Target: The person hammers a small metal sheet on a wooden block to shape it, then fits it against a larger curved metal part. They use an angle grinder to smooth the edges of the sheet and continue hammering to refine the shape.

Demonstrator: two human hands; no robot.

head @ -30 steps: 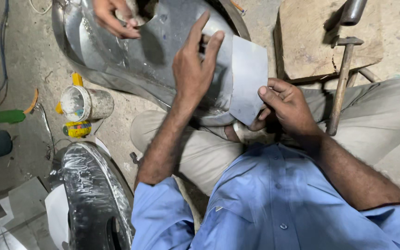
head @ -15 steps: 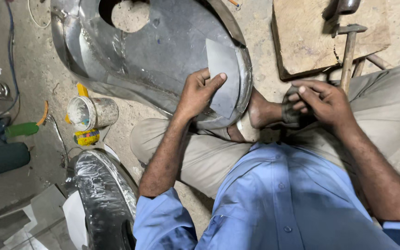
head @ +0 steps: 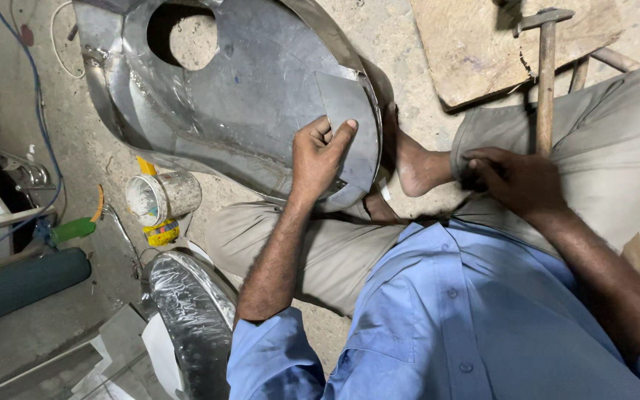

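Note:
A large curved grey metal panel (head: 246, 96) with a round hole lies on the concrete floor in front of me. My left hand (head: 320, 155) grips a small flat metal sheet piece (head: 353, 122) and holds it against the panel's right rim, thumb on top. My right hand (head: 516, 178) rests with curled fingers on my trouser knee, just below the end of a hammer's wooden handle (head: 546, 81). The hand is blurred, and whether it grips anything is unclear. My bare foot (head: 420, 167) lies between the two hands.
A wooden board (head: 483, 44) lies under the hammer's head at top right. A tin can (head: 161, 198) and a green-handled tool (head: 75, 228) sit at left by a blue cable (head: 42, 133). Another shiny curved metal part (head: 194, 318) stands by my left elbow.
My right hand let go of the sheet piece and moved right onto my knee. My left hand slid the piece to the panel's right rim. Another person's hand at the top is gone.

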